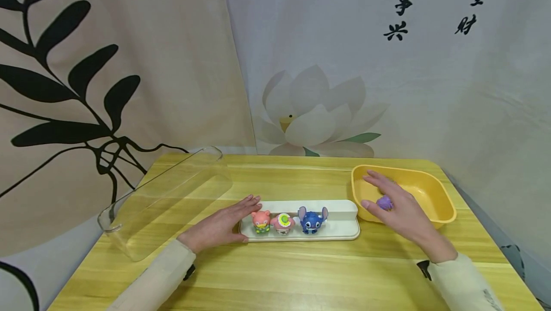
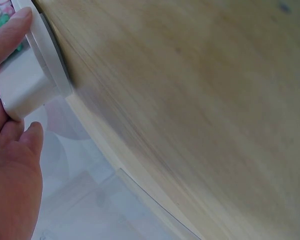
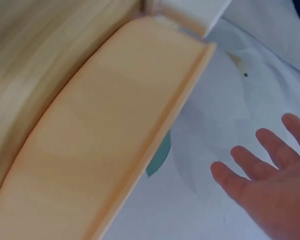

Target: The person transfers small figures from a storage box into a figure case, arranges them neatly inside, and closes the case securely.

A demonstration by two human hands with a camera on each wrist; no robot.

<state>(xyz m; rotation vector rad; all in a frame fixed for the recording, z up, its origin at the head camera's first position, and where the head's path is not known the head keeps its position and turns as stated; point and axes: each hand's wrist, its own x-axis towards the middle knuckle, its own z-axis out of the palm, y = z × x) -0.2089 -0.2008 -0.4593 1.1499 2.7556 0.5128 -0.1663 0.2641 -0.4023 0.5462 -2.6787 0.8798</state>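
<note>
My left hand (image 1: 221, 225) grips the left end of a long white stepped tray (image 1: 340, 228). Its thumb (image 2: 14, 35) lies on the front edge, the other fingers around the end. On the tray stand a pink bear-like figurine (image 1: 260, 221), a pink figurine with a green-and-white swirl on its head (image 1: 282, 223) and a blue big-eared Stitch figurine (image 1: 312, 220). My right hand (image 1: 402, 213) hovers over a yellow plastic bin (image 1: 430, 194), fingers spread and holding nothing. Just past its thumb, a small purple figurine (image 1: 384, 203) sits in the bin, partly hidden.
A clear plastic cover (image 1: 172, 201) lies slanted along the table's left edge, overhanging it. The wooden table (image 1: 292, 277) backs onto a printed curtain (image 1: 318, 24) with a lotus, leaves and characters. The bin is close to the tray's right end.
</note>
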